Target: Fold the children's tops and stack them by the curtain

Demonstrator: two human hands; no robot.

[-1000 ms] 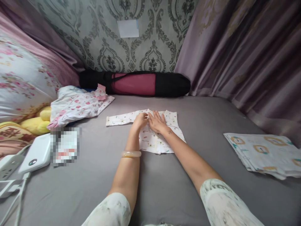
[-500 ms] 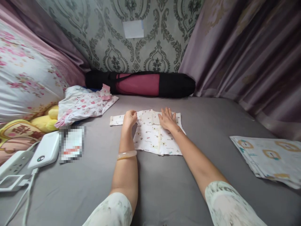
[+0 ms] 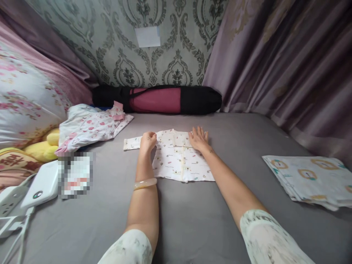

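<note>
A small white baby shirt (image 3: 170, 165) with a scattered print lies flat on the grey bed sheet. One sleeve sticks out to the left; the other is folded inward across the top of the chest. My left hand (image 3: 149, 140) is closed on the shirt where the left sleeve meets the body, its fingertips partly hidden. Flat over the upper right part, my right hand (image 3: 199, 138) presses on the folded sleeve with its fingers spread.
A black and pink long bag (image 3: 155, 99) lies along the wall. At left are a heap of printed clothes (image 3: 93, 123), a yellow plush toy (image 3: 41, 148), a white power bank (image 3: 41, 185) with cables and a power strip (image 3: 11, 200). Folded patterned cloth (image 3: 308, 176) lies at right.
My right hand has slid a little to the right along the folded sleeve. My left hand stays at the left sleeve. The whole view has shifted slightly.
</note>
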